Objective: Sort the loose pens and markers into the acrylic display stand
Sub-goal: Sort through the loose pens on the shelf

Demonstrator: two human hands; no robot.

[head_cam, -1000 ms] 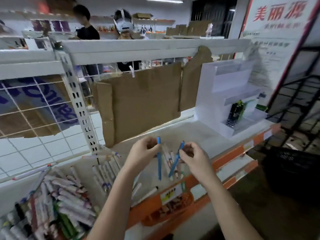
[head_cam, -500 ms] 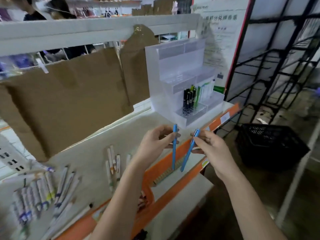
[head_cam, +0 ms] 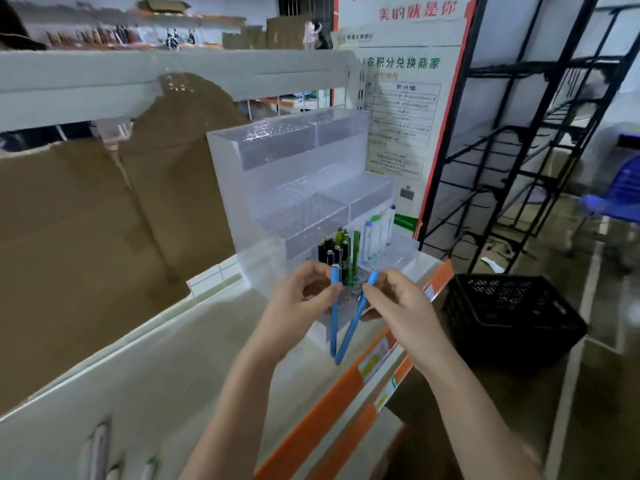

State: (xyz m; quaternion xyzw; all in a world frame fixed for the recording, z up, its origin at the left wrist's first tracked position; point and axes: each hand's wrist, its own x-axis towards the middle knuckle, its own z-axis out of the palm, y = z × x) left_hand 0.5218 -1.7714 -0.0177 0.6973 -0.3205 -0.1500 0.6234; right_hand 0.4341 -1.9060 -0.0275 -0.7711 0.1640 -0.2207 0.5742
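Nearest the camera, on the shelf (head_cam: 166, 375) in front of the display stand (head_cam: 298, 188), a few loose markers (head_cam: 98, 448) lie at the bottom left. Just before the stand's lowest tier, the left hand (head_cam: 294, 306) pinches one blue pen (head_cam: 334, 313) near its top, tip hanging down. The right hand (head_cam: 398, 306) pinches a second blue pen (head_cam: 353, 323), which slants leftward, its tip close beside the first. Inside the stand's lowest tier stand black and green pens (head_cam: 337, 252), with white markers (head_cam: 375, 233) to their right. Right of the stand, on the floor, sits a black crate (head_cam: 512, 313). Behind the stand hangs a poster (head_cam: 401, 98).
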